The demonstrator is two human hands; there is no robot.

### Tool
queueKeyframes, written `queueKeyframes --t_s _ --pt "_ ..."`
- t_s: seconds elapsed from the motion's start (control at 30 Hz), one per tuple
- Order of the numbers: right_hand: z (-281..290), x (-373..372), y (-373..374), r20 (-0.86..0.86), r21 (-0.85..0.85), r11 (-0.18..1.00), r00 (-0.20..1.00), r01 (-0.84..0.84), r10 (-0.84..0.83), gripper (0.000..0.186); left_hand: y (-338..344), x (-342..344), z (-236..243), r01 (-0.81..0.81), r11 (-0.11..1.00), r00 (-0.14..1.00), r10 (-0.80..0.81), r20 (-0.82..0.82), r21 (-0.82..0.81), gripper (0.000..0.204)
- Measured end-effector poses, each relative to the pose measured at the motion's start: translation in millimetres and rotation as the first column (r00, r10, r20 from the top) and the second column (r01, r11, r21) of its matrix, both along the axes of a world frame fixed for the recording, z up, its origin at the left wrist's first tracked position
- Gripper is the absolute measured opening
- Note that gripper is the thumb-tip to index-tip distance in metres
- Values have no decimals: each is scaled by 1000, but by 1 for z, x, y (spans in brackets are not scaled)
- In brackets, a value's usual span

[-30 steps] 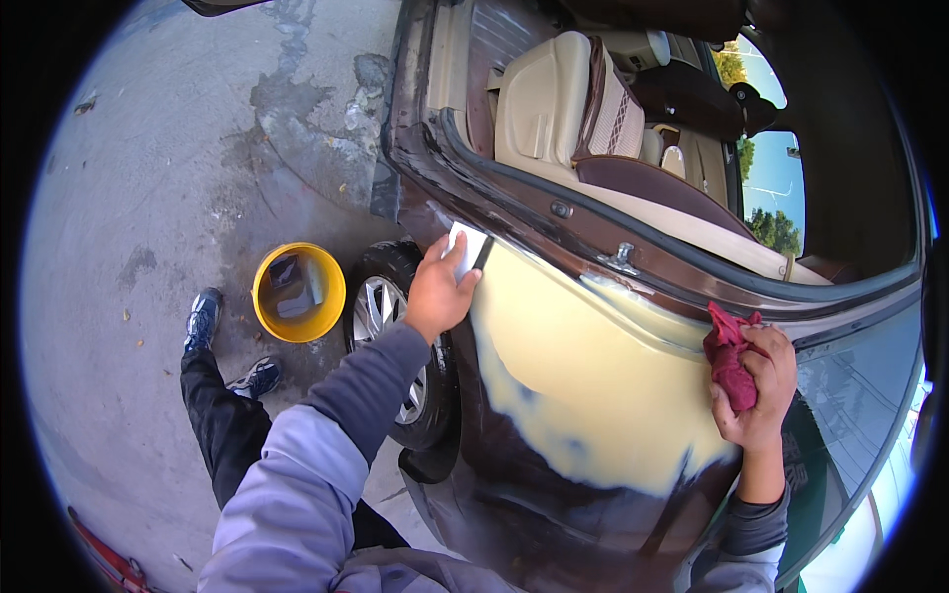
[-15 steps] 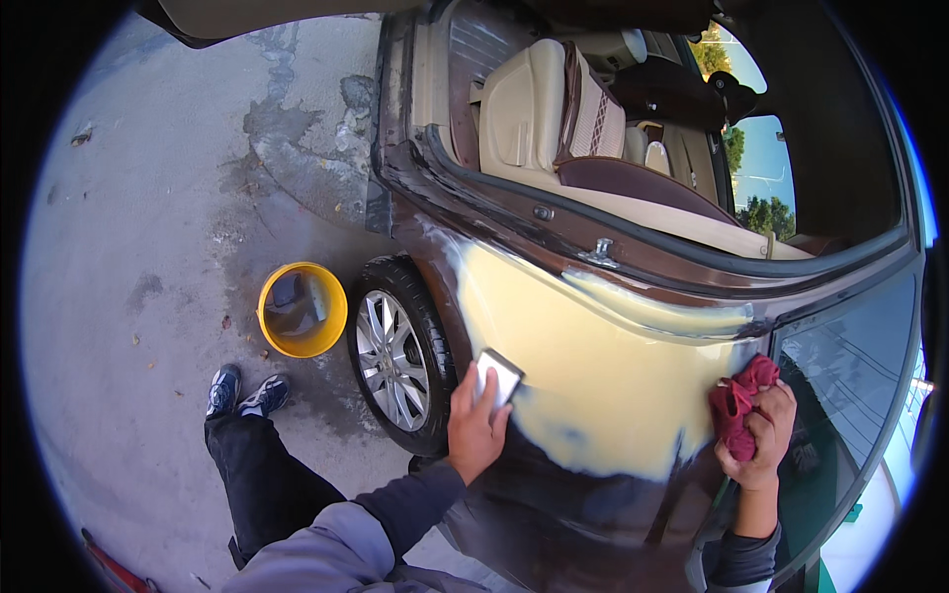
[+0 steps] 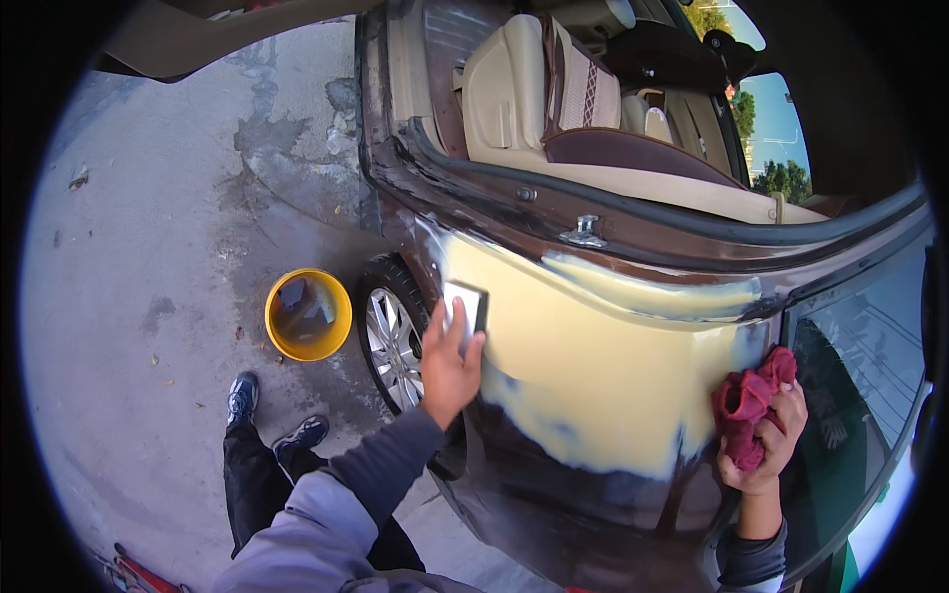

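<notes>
"So, left hand [image 3: 450,371] first: what's in it?"

"White block [image 3: 467,308] with a dark edge, just left of the frame's centre. Fingers stretched over its top, thumb along the near side; narrow grip, holding the block."

"Why fingers laid out like that, not curled?"

"My reading: it spreads the pressure, so the underside sits flat on the panel. The underside itself is hidden."

"Where on the panel?"

"Left end of the pale yellow patch [image 3: 583,366], close to the wheel [image 3: 390,346]. Patch spans the middle of the frame, ragged at its lower edge against the dark brown bodywork [image 3: 554,514]."

"And the right hand [image 3: 776,440]?"

"Right of the frame, beside the side window [image 3: 860,356]. Grip closed round a bunched red cloth [image 3: 746,400], folds bulging above the fingers. Probably held out there so the cloth is handy and the patch's middle stays uncovered. Whether it bears any of the person's weight, cannot tell."

"Anything within reach?"

"Yellow bucket [image 3: 339,331], left of the wheel, upright on the concrete ground [image 3: 148,287]. Dark liquid inside; pale shape in it, reflection or object unclear. Likely set there to be near the left hand yet clear of the feet."
</notes>
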State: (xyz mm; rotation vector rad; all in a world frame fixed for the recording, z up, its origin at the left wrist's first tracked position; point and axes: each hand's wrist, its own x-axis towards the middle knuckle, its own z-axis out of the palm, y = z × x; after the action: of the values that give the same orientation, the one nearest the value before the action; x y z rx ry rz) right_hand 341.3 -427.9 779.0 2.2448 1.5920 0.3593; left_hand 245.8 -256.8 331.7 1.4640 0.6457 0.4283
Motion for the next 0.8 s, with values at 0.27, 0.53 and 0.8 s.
queueKeyframes --t_s 0.27,0.53,0.8 --pt "-2 2 6 -17 -32 999 999 -27 27 48 10 38 -62 -124 987 990 117 82 98 69" --pt "-5 2 7 0 -4 996 996 -84 84 53 107 122 -110 -26 984 981 -9 -193 -178 66" --pt "-6 -1 9 10 -4 995 995 -97 97 54 -90 -50 -14 -85 989 989 70 128 118 70"
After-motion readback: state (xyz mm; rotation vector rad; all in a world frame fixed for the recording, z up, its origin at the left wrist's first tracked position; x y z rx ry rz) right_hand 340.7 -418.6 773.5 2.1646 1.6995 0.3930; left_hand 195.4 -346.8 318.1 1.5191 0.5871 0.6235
